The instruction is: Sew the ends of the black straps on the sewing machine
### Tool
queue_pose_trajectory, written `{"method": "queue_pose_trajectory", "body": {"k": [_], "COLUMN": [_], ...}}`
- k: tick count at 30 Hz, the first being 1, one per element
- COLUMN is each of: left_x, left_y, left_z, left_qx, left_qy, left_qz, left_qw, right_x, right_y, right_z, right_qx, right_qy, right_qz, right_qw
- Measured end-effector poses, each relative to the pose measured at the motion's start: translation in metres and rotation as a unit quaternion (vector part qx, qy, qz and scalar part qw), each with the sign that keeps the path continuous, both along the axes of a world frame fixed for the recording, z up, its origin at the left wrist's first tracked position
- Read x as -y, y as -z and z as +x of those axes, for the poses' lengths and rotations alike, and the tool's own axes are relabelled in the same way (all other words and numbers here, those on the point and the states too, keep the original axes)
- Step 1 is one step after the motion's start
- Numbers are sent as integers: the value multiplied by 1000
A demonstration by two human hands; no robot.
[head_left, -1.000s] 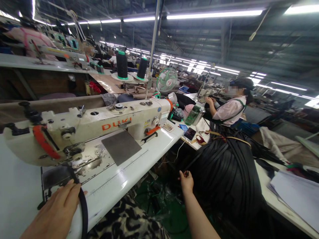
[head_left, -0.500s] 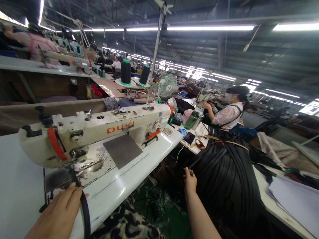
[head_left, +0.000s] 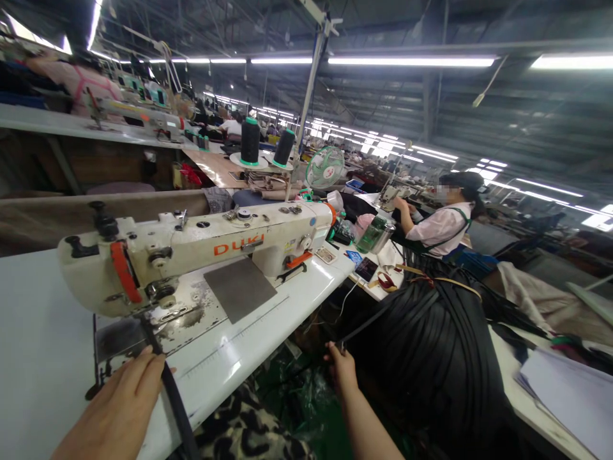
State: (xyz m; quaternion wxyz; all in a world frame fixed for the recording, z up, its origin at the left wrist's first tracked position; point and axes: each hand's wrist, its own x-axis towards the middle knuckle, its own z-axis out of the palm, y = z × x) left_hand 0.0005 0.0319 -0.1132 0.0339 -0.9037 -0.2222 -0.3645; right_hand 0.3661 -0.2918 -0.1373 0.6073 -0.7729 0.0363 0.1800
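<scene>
My left hand [head_left: 119, 399] lies at the front of the sewing machine bed, its fingers closed over a black strip [head_left: 177, 402]. This strip runs from under the machine's needle area down over the table edge. Off to the right, my right hand [head_left: 342, 367] is low beside the table and pinches another length of black strip [head_left: 366, 326]. That length stretches from the large bundle of black strips [head_left: 435, 345]. The white sewing machine [head_left: 239, 239] stands just beyond my left hand. Its needle tip is too small to make out.
A grey plate [head_left: 239, 291] and a wrench [head_left: 291, 273] lie on the machine table [head_left: 230, 348]. Thread cones [head_left: 249, 142] and a green fan [head_left: 325, 168] stand behind. A side table holds a phone [head_left: 366, 269], a green bottle [head_left: 376, 234] and papers [head_left: 569, 390]. A co-worker [head_left: 443, 220] sits beyond.
My right hand first shifts slightly right, then back left and down, with more strip showing between it and the bundle. My left hand stays on its strip, which now hangs straighter. The view shifts slightly.
</scene>
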Motion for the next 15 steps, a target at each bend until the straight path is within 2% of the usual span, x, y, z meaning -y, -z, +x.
{"method": "queue_pose_trajectory", "body": {"k": [3, 5, 9, 15], "left_x": [3, 4, 6, 15], "left_y": [-2, -4, -7, -13], "left_z": [1, 2, 3, 7], "left_qx": [11, 16, 7, 26], "left_qy": [-6, -3, -5, -35], "left_qz": [23, 28, 31, -41], "left_qw": [1000, 999, 999, 998], "right_x": [6, 4, -11, -36], "right_y": [-25, -36, -42, -56], "right_z": [26, 26, -2, -32], "right_qx": [33, 52, 72, 101], "right_qy": [30, 34, 3, -57], "right_qz": [21, 36, 54, 62], "right_qw": [999, 997, 996, 991]}}
